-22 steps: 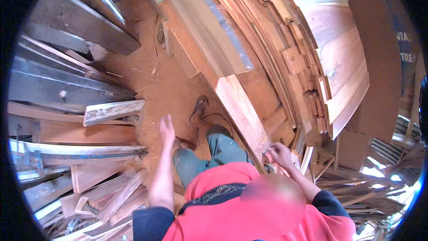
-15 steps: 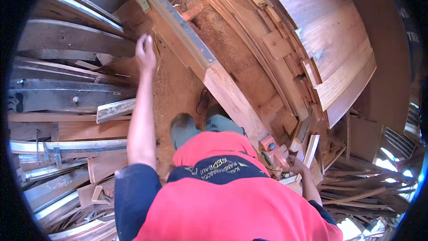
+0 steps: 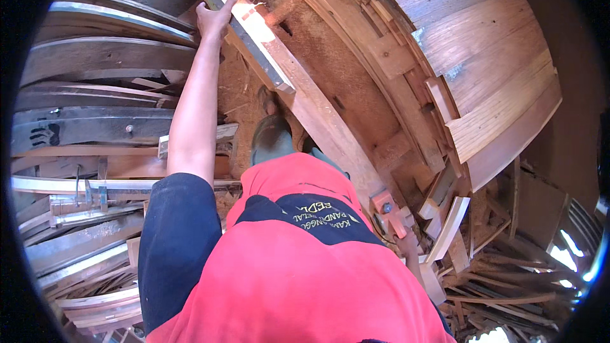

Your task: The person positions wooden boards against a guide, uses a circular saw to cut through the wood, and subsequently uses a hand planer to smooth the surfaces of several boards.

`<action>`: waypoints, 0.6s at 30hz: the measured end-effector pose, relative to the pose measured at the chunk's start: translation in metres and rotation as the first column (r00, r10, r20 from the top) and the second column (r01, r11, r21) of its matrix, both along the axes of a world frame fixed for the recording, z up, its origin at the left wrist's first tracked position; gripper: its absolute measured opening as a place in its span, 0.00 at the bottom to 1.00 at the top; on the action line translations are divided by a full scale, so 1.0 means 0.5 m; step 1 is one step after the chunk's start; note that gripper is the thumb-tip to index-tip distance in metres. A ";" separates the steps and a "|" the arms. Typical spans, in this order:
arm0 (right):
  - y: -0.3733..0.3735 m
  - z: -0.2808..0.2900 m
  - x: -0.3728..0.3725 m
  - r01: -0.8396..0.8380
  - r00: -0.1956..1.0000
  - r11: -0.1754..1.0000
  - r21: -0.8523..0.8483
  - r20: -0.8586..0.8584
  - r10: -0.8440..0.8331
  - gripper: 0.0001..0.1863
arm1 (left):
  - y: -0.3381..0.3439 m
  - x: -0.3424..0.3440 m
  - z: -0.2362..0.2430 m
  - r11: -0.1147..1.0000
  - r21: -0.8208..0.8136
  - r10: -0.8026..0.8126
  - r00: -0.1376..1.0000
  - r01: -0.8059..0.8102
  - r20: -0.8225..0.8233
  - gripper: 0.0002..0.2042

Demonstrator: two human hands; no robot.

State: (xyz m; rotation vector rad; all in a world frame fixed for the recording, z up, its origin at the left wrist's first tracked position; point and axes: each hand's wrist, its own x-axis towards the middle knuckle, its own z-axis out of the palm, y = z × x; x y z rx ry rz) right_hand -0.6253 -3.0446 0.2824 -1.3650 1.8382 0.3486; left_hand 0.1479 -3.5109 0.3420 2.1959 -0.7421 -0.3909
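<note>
A long wooden beam [image 3: 324,121] runs diagonally from the far left toward my right side. Along its far left edge a dark-faced board [image 3: 257,57] with a pale edge stands tilted. My left hand [image 3: 215,20], arm stretched out, grips this board near its far end, with the thumb over the top edge. At the beam's near end rests a red electric planer [image 3: 385,206]. Close by my right side, my right hand [image 3: 406,242] is closed around the planer's rear handle; part of the fingers is hidden.
Curved dark planks [image 3: 95,130] are stacked along the left. On the right lie long stacked boards [image 3: 375,63] beside a wide planked panel [image 3: 483,57]. Sawdust covers the ground [image 3: 238,89]. Offcuts [image 3: 448,232] and loose strips crowd the lower right.
My left hand has reached forward and taken hold of the dark-faced board, which has shifted left and tilted, baring the beam's top. My right hand has closed on the planer's handle.
</note>
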 end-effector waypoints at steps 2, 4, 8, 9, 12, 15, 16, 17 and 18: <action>0.007 -0.013 -0.007 -0.022 1.000 1.000 -0.008 0.010 0.022 0.25 | -0.009 -0.013 -0.007 0.999 0.032 0.031 0.999 -0.031 0.018 0.59; 0.007 -0.016 -0.016 -0.048 0.999 0.999 -0.023 0.018 0.049 0.26 | 0.001 -0.023 0.004 0.997 0.052 0.049 0.999 -0.049 -0.009 0.57; -0.003 -0.021 -0.026 -0.010 0.996 0.999 0.054 0.089 0.006 0.28 | 0.026 0.017 -0.009 0.990 0.141 0.028 0.999 -0.022 -0.041 0.33; 0.008 -0.019 -0.021 -0.002 0.996 0.999 0.045 0.092 -0.002 0.30 | 0.013 -0.002 0.001 0.998 0.039 0.049 0.985 -0.043 -0.166 0.28; 0.047 -0.041 -0.043 0.070 0.994 0.996 0.051 0.083 -0.074 0.31 | 0.024 0.000 0.022 0.942 -0.233 0.084 0.838 -0.244 -0.539 0.14; 0.047 -0.048 -0.050 0.018 0.990 0.999 0.029 0.139 -0.022 0.30 | 0.077 0.084 0.057 0.950 -0.172 0.126 0.825 -0.260 -0.550 0.14; 0.038 -0.043 -0.032 0.016 0.989 0.999 0.028 0.146 -0.020 0.30 | 0.096 0.112 0.069 0.957 -0.160 0.133 0.857 -0.241 -0.498 0.14; 0.030 -0.034 -0.016 0.081 0.990 0.997 0.015 0.117 -0.083 0.26 | 0.119 0.138 0.077 0.969 -0.206 0.038 0.910 -0.134 -0.413 0.14; 0.013 -0.009 0.011 0.145 0.985 0.989 0.003 0.091 -0.144 0.21 | 0.134 0.176 0.073 0.964 -0.235 0.032 0.936 -0.122 -0.352 0.12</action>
